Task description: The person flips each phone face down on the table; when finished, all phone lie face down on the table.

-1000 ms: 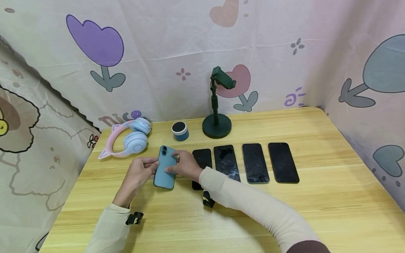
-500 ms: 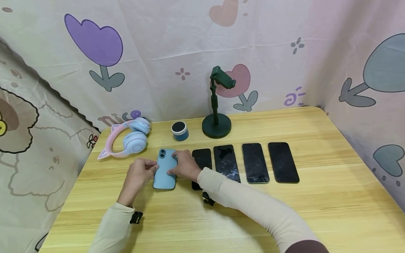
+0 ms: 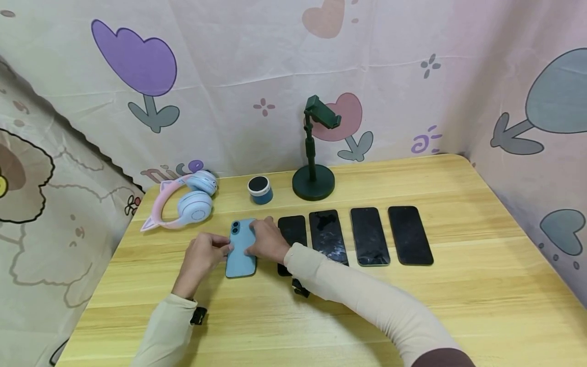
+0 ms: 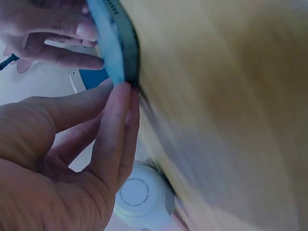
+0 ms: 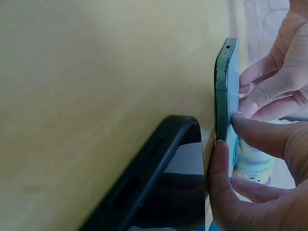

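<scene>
Comparing with the picture one second ago, I see that the blue phone [image 3: 240, 260] has come a little toward the person and stands straighter, so its ends are now closer to level with the first dark phone [image 3: 294, 232] on its right; I judge that the work in hand is at fine adjusting. The phone is on the surface [image 3: 257, 326] with its camera side up, though I cannot tell if its whole back edge touches the wood. The left hand [image 3: 203, 260] is nearly closed, and its thumb and fingertips pinch the left edge. The right hand [image 3: 269, 243] is partly closed, and its spread thumb and finger hold the opposite edge. To the right, three other dark phones [image 3: 370, 237] continue the row. Behind are the headphones [image 3: 195, 206], a small round speaker [image 3: 260, 191] and a green phone stand [image 3: 314, 184], all apart from the hands. The right sleeve [image 3: 348, 278] crosses in front of the row and hides the second dark phone's lower end, so it could brush it.
</scene>
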`<state>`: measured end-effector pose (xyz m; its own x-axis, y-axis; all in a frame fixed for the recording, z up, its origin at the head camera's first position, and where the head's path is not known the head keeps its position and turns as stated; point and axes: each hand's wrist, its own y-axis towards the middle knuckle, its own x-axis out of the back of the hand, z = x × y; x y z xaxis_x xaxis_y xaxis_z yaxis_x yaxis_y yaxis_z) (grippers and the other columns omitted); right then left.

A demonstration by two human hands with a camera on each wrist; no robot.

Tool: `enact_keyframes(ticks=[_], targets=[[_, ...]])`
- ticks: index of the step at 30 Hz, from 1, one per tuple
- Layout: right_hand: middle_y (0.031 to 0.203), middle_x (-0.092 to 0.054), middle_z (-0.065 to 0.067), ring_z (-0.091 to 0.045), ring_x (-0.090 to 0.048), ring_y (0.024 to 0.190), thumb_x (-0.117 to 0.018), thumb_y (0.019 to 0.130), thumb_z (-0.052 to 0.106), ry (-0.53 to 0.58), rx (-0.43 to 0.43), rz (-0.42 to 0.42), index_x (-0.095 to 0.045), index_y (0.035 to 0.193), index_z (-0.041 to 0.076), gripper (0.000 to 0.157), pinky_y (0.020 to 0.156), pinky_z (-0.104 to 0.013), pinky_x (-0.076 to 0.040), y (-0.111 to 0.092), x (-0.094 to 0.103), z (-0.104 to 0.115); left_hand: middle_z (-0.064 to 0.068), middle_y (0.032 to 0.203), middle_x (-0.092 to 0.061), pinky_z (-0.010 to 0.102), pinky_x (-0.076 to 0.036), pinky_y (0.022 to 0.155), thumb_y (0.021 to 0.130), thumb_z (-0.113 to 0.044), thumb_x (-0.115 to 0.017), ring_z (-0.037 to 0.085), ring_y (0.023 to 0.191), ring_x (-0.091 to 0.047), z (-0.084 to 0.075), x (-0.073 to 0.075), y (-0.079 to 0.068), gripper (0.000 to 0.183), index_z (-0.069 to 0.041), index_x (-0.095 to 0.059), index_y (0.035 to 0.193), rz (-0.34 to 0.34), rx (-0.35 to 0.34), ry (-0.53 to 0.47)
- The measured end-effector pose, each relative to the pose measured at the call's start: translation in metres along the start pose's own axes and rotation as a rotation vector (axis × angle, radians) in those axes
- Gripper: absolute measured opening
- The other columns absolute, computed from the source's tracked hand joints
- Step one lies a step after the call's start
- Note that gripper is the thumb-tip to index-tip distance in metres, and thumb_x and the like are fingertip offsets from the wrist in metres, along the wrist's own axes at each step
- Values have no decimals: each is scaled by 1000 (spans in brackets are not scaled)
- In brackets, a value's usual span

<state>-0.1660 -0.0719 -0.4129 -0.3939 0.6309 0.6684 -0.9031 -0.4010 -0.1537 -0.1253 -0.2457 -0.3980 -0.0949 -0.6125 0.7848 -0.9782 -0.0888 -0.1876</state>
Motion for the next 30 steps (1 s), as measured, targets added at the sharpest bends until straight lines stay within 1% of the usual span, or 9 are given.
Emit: enact_keyframes(ticks=[3, 6, 9, 12, 15, 18, 22, 26, 30], targets=[[127, -53, -18, -23, -54, 104, -89, 80, 18, 1, -8, 2, -59, 139, 1, 68, 92, -33, -51, 0, 0, 0, 21, 108, -74, 35, -59, 69, 95, -12, -73, 17, 76, -74, -1, 1, 2, 25, 3, -75, 114, 21, 11, -11], [128, -53, -18, -23, -54, 105, -88, 81, 19, -8, -9, 13, -59, 139, 1, 68, 92, -34, -51, 1, 2, 0, 20, 109, -74, 37, -58, 69, 95, -13, -73, 19, 80, -73, -1, 2, 4, 26, 3, -75, 115, 28, 9, 13], [131, -56, -17, -23, -55, 112, -87, 82, 19, -12, 6, 26, -59, 139, 0, 66, 97, -35, -50, 1, 4, -1, 16, 109, -74, 39, -56, 72, 95, -16, -73, 23, 88, -71, -1, 3, 4, 25, 0, -76, 114, 10, -13, 49], [134, -60, -15, -24, -57, 120, -86, 83, 17, 1, 16, 37, -59, 138, -2, 64, 100, -36, -50, 1, 10, -1, 14, 109, -75, 41, -55, 74, 95, -17, -71, 26, 94, -70, -3, 6, 2, 25, -1, -76, 114, -13, -41, 60], [133, -63, -13, -22, -60, 117, -86, 83, 16, 5, 17, 47, -61, 135, -2, 61, 98, -36, -51, -1, 18, 0, 15, 110, -74, 40, -55, 73, 95, -17, -71, 28, 95, -70, -8, 8, 1, 26, -1, -76, 115, -21, -65, 41], [125, -66, -10, -19, -62, 103, -86, 83, 18, -20, 30, 52, -64, 131, -1, 57, 90, -33, -53, -5, 26, -1, 16, 111, -74, 38, -56, 72, 95, -17, -71, 26, 93, -71, -14, 8, 0, 27, 0, -75, 115, -17, -88, 15], [111, -69, -8, -15, -61, 87, -86, 84, 21, -41, 53, 50, -66, 127, 0, 52, 80, -29, -53, -9, 38, -4, 16, 106, -75, 32, -56, 67, 96, -17, -72, 20, 84, -71, -20, 5, 1, 27, 1, -75, 115, 5, -111, -36], [97, -70, -6, -14, -63, 83, -84, 86, 21, -33, 61, 54, -66, 125, 0, 48, 81, -32, -54, -14, 50, -10, 11, 97, -76, 30, -54, 66, 95, -17, -73, 15, 78, -70, -27, 0, 2, 27, 1, -75, 115, 25, -129, -54], [82, -68, 0, -12, -63, 77, -84, 86, 19, -17, 68, 44, -67, 123, -3, 46, 84, -35, -55, -18, 63, -19, 8, 90, -76, 32, -55, 67, 94, -17, -74, 17, 79, -70, -33, -6, 4, 26, 2, -75, 113, 36, -145, -45]])
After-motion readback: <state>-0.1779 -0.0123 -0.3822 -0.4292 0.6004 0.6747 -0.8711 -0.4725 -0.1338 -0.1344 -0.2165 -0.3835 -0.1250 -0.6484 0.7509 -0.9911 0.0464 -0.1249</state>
